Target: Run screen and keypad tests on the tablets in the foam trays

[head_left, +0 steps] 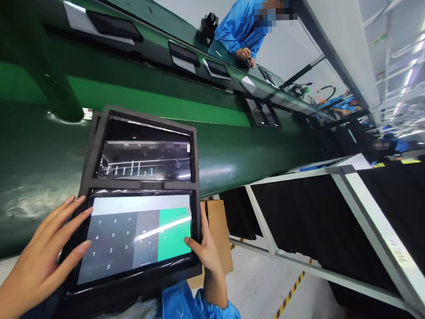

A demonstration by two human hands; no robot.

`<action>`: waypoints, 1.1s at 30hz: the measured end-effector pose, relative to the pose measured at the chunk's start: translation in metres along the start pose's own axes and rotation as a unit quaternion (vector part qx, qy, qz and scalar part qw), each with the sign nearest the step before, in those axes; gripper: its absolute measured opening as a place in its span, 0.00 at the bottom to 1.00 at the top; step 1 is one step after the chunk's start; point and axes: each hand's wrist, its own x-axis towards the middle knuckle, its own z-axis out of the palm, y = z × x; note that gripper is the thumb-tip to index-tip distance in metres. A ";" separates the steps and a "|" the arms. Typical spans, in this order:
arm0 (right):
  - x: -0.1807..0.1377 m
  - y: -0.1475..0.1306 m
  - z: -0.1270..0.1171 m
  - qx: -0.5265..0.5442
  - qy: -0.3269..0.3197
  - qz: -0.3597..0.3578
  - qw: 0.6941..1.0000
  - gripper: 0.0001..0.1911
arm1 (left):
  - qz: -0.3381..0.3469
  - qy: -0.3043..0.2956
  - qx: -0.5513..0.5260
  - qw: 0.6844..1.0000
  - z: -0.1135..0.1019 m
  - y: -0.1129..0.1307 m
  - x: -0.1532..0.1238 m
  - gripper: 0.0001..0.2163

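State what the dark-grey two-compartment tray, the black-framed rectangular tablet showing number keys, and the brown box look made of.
The tray: matte, probably foam or plastic, since its thick walls look dull.
The tablet: glossy front, likely glass, given the crisp white reflection, though clear plastic is possible.
The box: matte, apparently cardboard, from its flat tan side.

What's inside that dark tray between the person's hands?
In the dark tray, nearer the body, lies a tablet showing a number keypad; beyond the divider, a glossy dark panel with small text. What lies beneath them is covered.
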 end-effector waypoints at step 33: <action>0.007 0.010 0.004 0.018 0.051 -0.003 0.999 0.43 | -0.105 0.097 -0.216 0.966 0.020 -0.012 -0.012 0.30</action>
